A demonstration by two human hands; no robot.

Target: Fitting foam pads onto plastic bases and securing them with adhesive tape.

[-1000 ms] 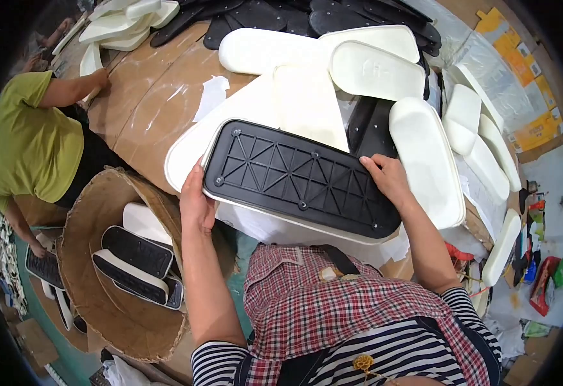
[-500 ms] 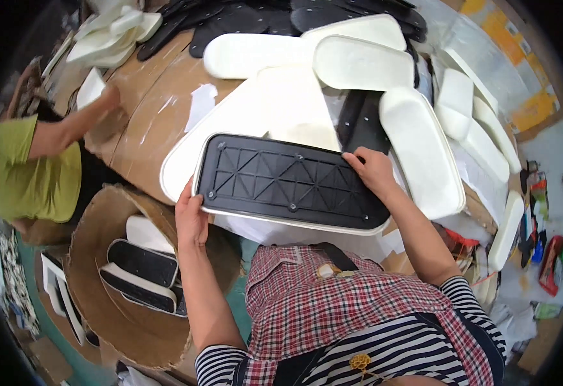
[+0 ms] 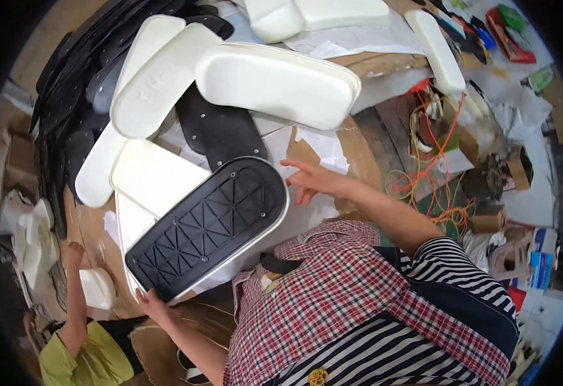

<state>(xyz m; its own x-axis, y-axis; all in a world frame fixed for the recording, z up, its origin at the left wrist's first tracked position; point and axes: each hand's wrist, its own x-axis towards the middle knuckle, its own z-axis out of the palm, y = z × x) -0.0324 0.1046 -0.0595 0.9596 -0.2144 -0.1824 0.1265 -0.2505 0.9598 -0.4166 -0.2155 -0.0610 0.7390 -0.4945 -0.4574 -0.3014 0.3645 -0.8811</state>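
A long white pad with a black ribbed plastic base (image 3: 207,222) lies slantwise in front of me, black side up. Rivet-like silver dots show along its rim. My left hand (image 3: 156,307) pinches its lower left corner. Near the rounded upper right end is my right hand (image 3: 310,180), fingers apart and holding nothing. Behind the pad, a bare black base plate (image 3: 223,132) lies on the table. White pads (image 3: 278,83) are spread around it, and a flat white pad (image 3: 153,177) is partly hidden under the one I hold.
Many black base plates (image 3: 79,96) are heaped at the far left. At lower left a person in a yellow-green top (image 3: 88,357) reaches toward a white pad (image 3: 97,287). Orange cords (image 3: 445,161) tangle off to the right. A brown bin (image 3: 159,341) stands by my left forearm.
My view has turned to the right. My right hand has let go of the pad's edge and spread its fingers. The pad now slants, with its right end higher; my left hand keeps its corner.
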